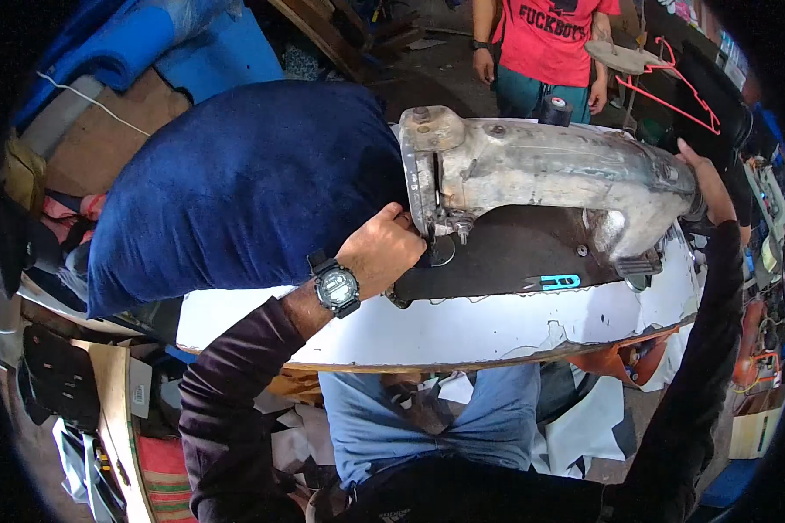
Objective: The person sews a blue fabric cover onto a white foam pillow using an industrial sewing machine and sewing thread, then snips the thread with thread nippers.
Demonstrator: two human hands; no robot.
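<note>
A worn grey sewing machine point(549, 166) stands on the white-topped table point(462, 327). My left hand point(384, 248), with a watch on the wrist, is closed at the machine's needle end, beside a large dark blue cushion point(244, 192); its fingertips are partly hidden, and what they grip cannot be made out. At the machine's right end, my right hand point(708, 181) rests by the handwheel point(696, 205), its fingers partly hidden behind it. The cushion lies left of the machine, against the needle end. On the dark machine bed lies a light blue cutter point(559, 281).
Behind the machine stands a person in a red shirt point(554, 44). A dark thread spool point(556, 111) sits behind the machine arm. A pink hanger point(672, 87) hangs at the upper right. Blue rolled material point(139, 44) lies at the upper left. Scraps point(584, 427) lie below the table.
</note>
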